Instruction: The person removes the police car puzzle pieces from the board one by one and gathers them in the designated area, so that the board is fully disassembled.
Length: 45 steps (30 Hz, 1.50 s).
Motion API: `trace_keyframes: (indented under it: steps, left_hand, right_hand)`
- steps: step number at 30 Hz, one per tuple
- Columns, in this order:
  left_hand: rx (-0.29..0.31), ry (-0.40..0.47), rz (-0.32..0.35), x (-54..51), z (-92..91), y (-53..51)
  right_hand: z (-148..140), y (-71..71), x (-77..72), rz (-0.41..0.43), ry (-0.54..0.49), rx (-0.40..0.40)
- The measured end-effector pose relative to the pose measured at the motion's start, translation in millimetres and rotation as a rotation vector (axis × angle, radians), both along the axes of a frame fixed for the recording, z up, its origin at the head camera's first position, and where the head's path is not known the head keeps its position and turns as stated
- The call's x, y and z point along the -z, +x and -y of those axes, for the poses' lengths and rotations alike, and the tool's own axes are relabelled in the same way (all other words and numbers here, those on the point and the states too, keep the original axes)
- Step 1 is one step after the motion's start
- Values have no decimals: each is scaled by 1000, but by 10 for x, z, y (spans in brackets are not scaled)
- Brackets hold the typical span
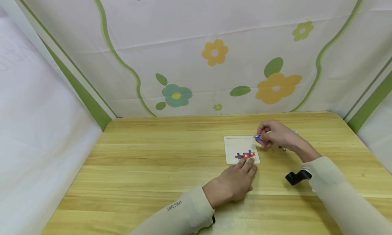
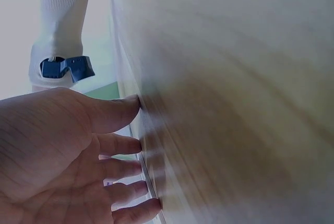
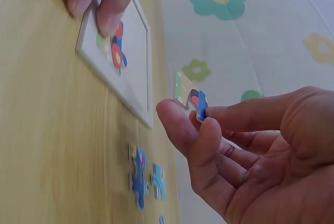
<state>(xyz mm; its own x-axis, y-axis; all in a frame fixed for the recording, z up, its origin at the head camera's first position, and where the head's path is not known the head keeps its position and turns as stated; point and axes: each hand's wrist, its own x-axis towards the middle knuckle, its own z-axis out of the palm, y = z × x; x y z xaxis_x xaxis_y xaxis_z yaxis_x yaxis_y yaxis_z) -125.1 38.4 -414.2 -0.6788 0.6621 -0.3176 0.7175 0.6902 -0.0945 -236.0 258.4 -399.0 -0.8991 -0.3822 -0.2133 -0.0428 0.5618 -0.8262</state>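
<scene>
A white square puzzle tray (image 1: 237,145) lies on the table, with a few joined jigsaw pieces (image 1: 246,155) in red and blue along its near side. My left hand (image 1: 233,182) rests its outstretched fingertips on the tray's near edge and those pieces. Just above the tray's right side, my right hand (image 1: 278,134) pinches one jigsaw piece (image 3: 194,96) between thumb and fingers. That piece is tilted, printed in blue, red, tan and green. Beyond my left fingertips, the lowest part of the joined pieces is hidden.
Loose jigsaw pieces, one dark blue (image 3: 139,177) and one light blue (image 3: 158,181), lie to the right of the tray, mostly behind my right hand in the head view. A flower-printed cloth (image 1: 183,58) hangs behind the wooden table (image 1: 137,160).
</scene>
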Motion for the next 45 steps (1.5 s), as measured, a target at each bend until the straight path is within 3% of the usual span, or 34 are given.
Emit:
trace_keyframes:
  steps: [10,18,45]
  left_hand:
    - [2,-6,1,-3,-7,1]
    - [5,-5,-1,17,-8,-2]
    - [3,1,-15,5,-5,-4]
  right_hand:
    - [-227,88,11,41,-9,39]
    - [-327,163,26,40,2,20]
    - [-303,273,228,59,32,-18]
